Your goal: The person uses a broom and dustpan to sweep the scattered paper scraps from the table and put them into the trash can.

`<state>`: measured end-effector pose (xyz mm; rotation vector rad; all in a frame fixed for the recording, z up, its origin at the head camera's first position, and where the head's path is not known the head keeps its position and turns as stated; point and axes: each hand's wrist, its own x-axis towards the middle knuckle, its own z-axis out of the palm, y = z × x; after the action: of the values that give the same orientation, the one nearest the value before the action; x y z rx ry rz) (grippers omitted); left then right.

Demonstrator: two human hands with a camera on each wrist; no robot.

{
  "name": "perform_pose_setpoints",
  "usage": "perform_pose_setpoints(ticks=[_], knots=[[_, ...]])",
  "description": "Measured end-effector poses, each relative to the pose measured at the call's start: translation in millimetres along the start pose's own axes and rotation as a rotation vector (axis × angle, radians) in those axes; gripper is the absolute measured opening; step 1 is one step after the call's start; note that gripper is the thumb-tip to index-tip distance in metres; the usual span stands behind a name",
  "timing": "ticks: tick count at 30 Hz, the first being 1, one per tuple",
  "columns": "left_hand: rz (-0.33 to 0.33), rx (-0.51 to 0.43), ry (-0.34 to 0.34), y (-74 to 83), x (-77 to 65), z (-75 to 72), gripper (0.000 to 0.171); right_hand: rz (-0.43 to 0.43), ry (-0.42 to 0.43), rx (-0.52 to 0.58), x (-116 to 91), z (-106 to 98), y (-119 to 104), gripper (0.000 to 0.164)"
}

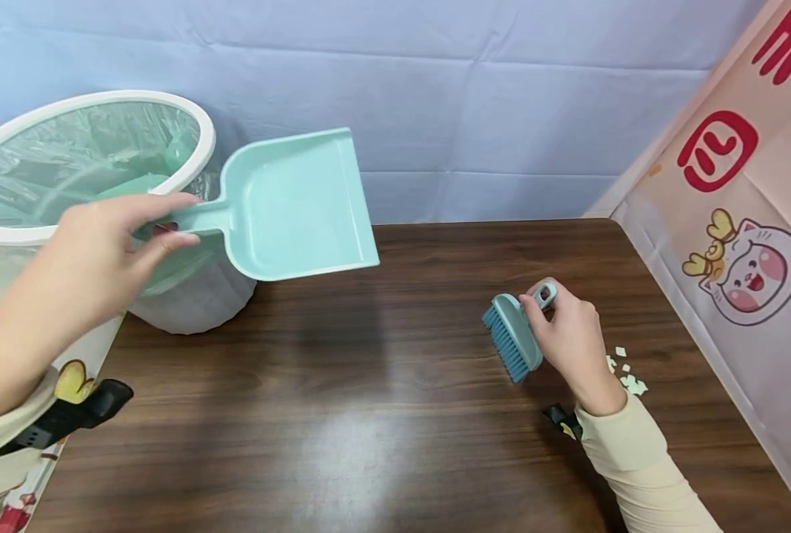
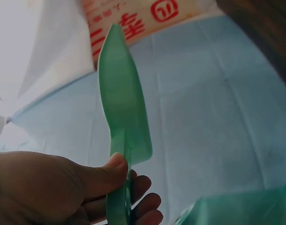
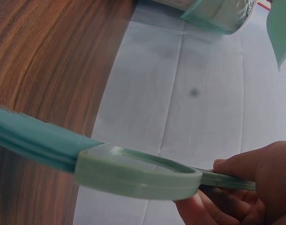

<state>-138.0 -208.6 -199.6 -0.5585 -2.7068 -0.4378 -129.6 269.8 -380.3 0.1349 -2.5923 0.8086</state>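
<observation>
My left hand (image 1: 105,248) grips the handle of a mint-green dustpan (image 1: 295,207), held up above the table beside the bin. The pan's inside faces the head camera and looks bare; in the left wrist view the dustpan (image 2: 122,93) appears nearly edge-on. On the right, my right hand (image 1: 572,333) holds a small green brush (image 1: 517,333) by its handle. Its blue-green bristles point left, and the right wrist view shows the brush body (image 3: 133,173) close up. White paper scraps (image 1: 632,383) lie on the table just right of that hand's wrist.
A white-rimmed bin (image 1: 205,141) with a clear liner stands at the left, green material inside it. The dark wooden table (image 1: 342,370) reaches back to a pale blue cloth backdrop (image 1: 435,111). A printed cloth (image 1: 755,244) borders the right side.
</observation>
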Motion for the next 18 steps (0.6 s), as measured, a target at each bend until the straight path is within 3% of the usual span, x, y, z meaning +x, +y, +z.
perform_pose_setpoints(ticks=[6,12,18], knots=[[0.084,-0.078,-0.056,12.2,-7.9,40.8,0.031,0.006,0.001,-0.001,0,0,-1,0.012],[0.069,-0.160,-0.162,23.9,-18.8,80.8,0.024,-0.004,0.007,0.000,1,1,-2,0.012],[0.060,-0.214,-0.243,25.8,-28.1,115.6,0.020,0.003,0.006,-0.003,1,1,-2,0.012]])
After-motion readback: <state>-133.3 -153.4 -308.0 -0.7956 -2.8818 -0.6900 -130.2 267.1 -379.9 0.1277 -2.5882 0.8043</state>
